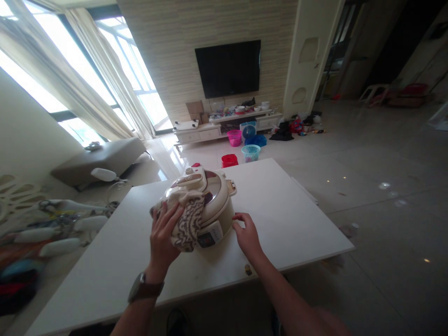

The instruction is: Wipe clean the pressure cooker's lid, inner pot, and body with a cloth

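A cream electric pressure cooker (216,214) with a handled lid stands upright on the white table (273,205). A patterned brown-and-cream cloth (191,221) is draped over the left part of its lid and front. My left hand (166,228), with a watch on its wrist, holds the cloth against the cooker, fingers stretched across it. At the cooker's right side is my right hand (248,235); its thumb and forefinger are bent and apart, the tips at or very close to the cooker's wall. The cloth hides part of the front panel.
A small dark and yellow object (248,269) lies at the table's near edge. Beyond the table stand a red bucket (229,160), a light blue basket (251,152) and a pink basket (234,138). A lamp with several white shades (91,223) is left of the table.
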`<action>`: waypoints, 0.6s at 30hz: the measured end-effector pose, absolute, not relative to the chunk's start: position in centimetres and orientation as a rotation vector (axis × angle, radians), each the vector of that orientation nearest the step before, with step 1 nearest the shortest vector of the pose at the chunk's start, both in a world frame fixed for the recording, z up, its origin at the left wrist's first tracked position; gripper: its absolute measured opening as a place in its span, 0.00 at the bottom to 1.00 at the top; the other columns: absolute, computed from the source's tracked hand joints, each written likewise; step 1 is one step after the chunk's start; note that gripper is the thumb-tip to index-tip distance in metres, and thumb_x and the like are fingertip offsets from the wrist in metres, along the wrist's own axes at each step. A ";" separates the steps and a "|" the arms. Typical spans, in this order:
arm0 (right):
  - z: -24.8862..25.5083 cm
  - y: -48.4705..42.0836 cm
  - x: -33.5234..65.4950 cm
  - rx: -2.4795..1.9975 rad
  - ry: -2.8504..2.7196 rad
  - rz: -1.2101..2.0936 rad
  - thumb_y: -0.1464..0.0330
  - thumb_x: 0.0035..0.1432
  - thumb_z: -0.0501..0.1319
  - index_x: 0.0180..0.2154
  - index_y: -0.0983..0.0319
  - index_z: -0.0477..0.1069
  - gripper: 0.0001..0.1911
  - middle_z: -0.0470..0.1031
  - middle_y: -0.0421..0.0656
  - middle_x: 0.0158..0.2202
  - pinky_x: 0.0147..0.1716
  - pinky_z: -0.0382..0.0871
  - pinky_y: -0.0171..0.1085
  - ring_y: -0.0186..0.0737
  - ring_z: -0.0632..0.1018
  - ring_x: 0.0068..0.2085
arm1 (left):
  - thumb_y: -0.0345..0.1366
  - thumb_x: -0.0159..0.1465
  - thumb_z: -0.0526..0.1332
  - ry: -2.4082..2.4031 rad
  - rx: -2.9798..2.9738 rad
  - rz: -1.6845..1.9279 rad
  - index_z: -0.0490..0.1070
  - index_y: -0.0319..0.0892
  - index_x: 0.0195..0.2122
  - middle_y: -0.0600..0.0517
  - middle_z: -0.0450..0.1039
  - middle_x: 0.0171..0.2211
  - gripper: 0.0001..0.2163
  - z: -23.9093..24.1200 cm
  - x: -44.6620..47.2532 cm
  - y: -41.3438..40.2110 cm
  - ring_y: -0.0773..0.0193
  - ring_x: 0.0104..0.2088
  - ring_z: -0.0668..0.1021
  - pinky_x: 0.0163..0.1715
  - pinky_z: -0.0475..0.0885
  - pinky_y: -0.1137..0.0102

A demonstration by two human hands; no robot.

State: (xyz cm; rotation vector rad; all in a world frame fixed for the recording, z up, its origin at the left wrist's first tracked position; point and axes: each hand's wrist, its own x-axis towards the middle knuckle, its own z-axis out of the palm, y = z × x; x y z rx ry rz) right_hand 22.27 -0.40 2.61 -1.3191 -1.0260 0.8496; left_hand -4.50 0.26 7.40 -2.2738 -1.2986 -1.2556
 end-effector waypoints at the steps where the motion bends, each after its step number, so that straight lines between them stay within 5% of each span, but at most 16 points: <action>1: 2.6 -0.4 22.2 -1.319 -1.024 0.854 0.65 0.53 0.60 0.36 0.57 0.75 0.08 0.80 0.47 0.47 0.50 0.74 0.46 0.51 0.79 0.52 | 0.42 0.69 0.65 -1.339 -2.298 -1.230 0.70 0.49 0.69 0.42 0.68 0.71 0.27 7.7 -4.3 0.6 0.41 0.77 0.59 0.76 0.51 0.39; 9: 2.0 -0.4 22.2 -1.334 -1.020 0.836 0.65 0.52 0.62 0.37 0.57 0.77 0.09 0.82 0.46 0.45 0.58 0.72 0.51 0.51 0.81 0.51 | 0.38 0.72 0.60 -1.531 -2.062 -1.574 0.70 0.44 0.70 0.41 0.67 0.72 0.25 6.7 -6.1 3.2 0.44 0.76 0.62 0.75 0.59 0.41; 18: 1.9 -0.2 21.5 -1.246 -1.005 0.984 0.65 0.54 0.60 0.51 0.57 0.77 0.21 0.83 0.48 0.55 0.54 0.78 0.49 0.51 0.83 0.54 | 0.34 0.69 0.65 -1.171 -2.280 -1.353 0.74 0.49 0.66 0.43 0.75 0.66 0.23 7.2 -1.9 0.3 0.42 0.75 0.64 0.75 0.53 0.35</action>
